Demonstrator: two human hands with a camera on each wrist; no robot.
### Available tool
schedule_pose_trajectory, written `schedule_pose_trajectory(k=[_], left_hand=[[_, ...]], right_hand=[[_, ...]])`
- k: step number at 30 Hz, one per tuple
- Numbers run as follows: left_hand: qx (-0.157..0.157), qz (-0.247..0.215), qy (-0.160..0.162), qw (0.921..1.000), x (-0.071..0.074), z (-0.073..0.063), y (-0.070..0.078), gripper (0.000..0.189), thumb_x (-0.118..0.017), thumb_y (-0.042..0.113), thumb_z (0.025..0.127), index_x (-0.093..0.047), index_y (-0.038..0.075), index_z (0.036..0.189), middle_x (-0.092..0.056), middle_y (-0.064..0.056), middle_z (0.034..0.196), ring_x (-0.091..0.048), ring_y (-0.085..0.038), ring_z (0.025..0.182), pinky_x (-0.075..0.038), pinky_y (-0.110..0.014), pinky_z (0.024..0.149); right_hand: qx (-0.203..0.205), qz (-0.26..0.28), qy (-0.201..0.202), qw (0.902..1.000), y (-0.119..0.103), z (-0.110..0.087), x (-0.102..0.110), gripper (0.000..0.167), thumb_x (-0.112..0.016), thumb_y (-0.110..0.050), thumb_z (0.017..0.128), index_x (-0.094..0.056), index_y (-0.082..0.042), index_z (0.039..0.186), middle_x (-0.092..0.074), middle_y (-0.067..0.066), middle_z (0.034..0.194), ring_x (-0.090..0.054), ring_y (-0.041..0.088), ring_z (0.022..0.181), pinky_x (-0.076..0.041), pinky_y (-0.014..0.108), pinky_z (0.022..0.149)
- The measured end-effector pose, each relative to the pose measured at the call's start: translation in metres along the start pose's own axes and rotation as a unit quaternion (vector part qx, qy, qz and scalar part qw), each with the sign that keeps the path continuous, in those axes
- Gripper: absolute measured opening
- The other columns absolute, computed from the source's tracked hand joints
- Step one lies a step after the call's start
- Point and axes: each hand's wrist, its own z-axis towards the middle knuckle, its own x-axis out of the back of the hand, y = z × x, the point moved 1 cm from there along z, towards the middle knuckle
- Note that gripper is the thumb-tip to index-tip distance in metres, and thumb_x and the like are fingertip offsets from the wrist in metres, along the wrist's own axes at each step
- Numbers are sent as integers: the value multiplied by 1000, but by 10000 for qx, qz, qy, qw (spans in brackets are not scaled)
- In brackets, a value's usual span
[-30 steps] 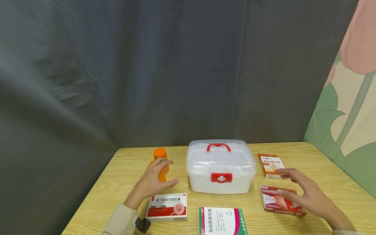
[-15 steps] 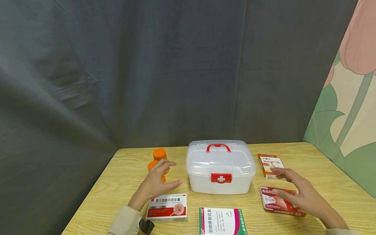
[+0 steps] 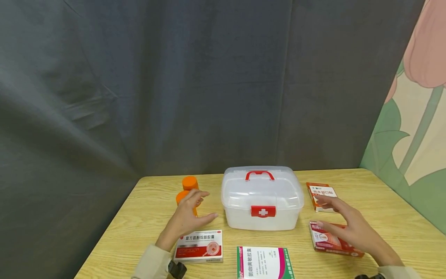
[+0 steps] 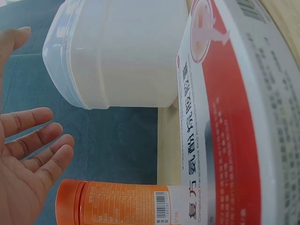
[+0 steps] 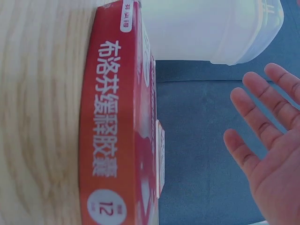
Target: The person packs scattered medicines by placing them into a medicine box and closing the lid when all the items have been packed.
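A translucent first-aid box [image 3: 261, 193] with a red handle and a red cross latch stands lid down at the table's middle. To its left my left hand [image 3: 186, 217] hovers with fingers spread and holds nothing. Behind that hand are two orange bottles [image 3: 190, 183], the nearer one partly hidden. Below the hand lies a red-and-white medicine box [image 3: 198, 246]. My right hand [image 3: 352, 228] hovers over a red medicine box [image 3: 331, 238], likewise holding nothing; its relaxed fingers show in the right wrist view. Behind it sits an orange-and-white plaster box [image 3: 322, 195], partly covered by the fingers.
A green-and-white medicine box [image 3: 263, 263] lies at the near middle of the wooden table [image 3: 146, 201]. Dark cloth [image 3: 216, 85] hangs behind the table and on the left. A wall painted with flowers [image 3: 421, 128] stands at the right.
My right hand has drifted left, toward the first-aid box. My left hand has shifted slightly right. Boxes and bottles have stayed where they were.
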Motion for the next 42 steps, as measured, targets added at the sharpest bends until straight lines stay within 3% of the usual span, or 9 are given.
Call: schedule_pose_trajectory(k=[6,11,15,23,32,42], left_hand=[[-20,-97,48,9999,-3,0,0,59,-82,40,76,-62,10,123,-57,4,115,-56,-22,101,-52,-42,90],[13,-18,41,10000,-6,1,0,59,-82,40,77,-62,10,124,-57,3,118,-55,-18,102,-52,-38,90],[66,-15,33,10000,-9,2,-1,62,-81,43,77,-60,9,126,-57,-1,122,-56,-22,103,-52,-40,90],[149,-122,-103,9998,-15,3,-3,71,-78,46,78,-55,8,134,-55,-6,131,-56,-30,111,-51,-50,89],[505,69,-224,9985,-20,5,0,78,-74,55,78,-53,9,138,-54,-9,135,-51,-32,121,-45,-56,95],[460,63,-227,9987,-26,9,2,75,-74,53,80,-54,7,137,-52,-10,139,-45,-32,129,-39,-56,101]], right_hand=[[68,81,37,9999,-1,3,-3,61,-80,-28,81,-53,-12,133,-60,4,124,-54,7,105,-49,31,85],[50,188,-33,9998,-5,7,-4,62,-78,-28,83,-52,-11,137,-60,7,126,-57,18,106,-49,54,85],[10,342,-29,9994,-5,8,-6,62,-77,-26,84,-51,-11,137,-59,11,127,-56,27,106,-45,65,84],[-40,418,-70,9991,-8,12,-11,62,-77,-26,83,-52,-8,137,-58,14,128,-55,35,109,-44,68,84],[43,405,-27,9992,-7,14,-15,60,-76,-26,85,-52,-6,136,-60,14,125,-56,34,104,-46,65,83],[-175,435,-90,9989,-9,19,-17,59,-74,-31,86,-52,-7,136,-57,16,128,-53,35,110,-42,69,86]])
